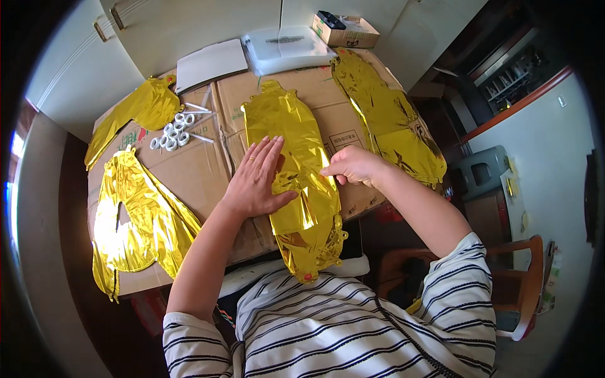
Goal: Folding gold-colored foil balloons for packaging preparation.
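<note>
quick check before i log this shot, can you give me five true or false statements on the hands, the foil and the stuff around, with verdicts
1. The left hand rests on the middle gold foil piece. True.
2. The white rolls lie to the right of the middle gold foil piece. False: they lie to its left.
3. The right hand has its fingertips at the right side of the middle gold foil piece. True.
4. The shirt is plain red. False: it is white with dark stripes.
5. The pale board is left of the clear plastic bin at the back. True.
</note>
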The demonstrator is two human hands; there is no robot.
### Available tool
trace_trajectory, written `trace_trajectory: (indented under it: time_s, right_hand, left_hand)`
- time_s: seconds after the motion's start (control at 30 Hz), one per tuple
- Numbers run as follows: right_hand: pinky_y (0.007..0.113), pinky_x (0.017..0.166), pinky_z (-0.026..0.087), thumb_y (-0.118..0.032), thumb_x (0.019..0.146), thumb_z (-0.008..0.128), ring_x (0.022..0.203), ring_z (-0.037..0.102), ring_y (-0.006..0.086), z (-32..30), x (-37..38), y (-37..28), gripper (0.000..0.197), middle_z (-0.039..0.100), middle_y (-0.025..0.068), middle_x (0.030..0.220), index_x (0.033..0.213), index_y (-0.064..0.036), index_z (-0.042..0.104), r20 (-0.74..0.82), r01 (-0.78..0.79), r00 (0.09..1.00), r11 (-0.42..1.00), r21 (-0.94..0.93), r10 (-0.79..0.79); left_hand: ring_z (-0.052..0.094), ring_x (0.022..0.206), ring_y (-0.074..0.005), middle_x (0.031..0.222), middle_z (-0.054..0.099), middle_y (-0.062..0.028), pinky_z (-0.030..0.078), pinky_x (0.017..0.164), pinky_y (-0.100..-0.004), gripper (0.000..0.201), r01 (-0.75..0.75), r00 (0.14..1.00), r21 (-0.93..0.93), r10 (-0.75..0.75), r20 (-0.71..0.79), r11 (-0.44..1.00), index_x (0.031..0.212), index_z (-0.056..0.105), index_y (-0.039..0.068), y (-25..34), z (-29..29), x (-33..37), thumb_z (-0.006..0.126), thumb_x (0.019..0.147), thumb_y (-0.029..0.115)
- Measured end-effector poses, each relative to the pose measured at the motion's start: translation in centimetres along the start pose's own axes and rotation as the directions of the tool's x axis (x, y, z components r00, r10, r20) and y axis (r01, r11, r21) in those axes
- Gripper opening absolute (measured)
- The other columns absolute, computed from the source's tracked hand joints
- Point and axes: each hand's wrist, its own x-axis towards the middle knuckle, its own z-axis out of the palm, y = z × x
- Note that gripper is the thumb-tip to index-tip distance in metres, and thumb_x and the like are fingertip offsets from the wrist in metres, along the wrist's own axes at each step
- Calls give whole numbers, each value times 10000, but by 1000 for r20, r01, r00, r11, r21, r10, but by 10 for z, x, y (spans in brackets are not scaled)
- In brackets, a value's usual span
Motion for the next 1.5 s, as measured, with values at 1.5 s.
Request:
trace_trajectory:
  time_s: [1.5]
  right_hand:
    - [353, 567, 490, -220, 897, 730, 554, 610, 173, 16, -54, 28, 186, 696, 68, 694, 836, -45, 715, -127, 119, 973, 892, -435, -192]
  left_hand:
    - [288, 1504, -377, 1565, 384, -217, 182, 1258, -492, 1085, -19, 999, 37, 17, 34, 999, 1594, 198, 22, 0, -1, 2, 738, 802, 529]
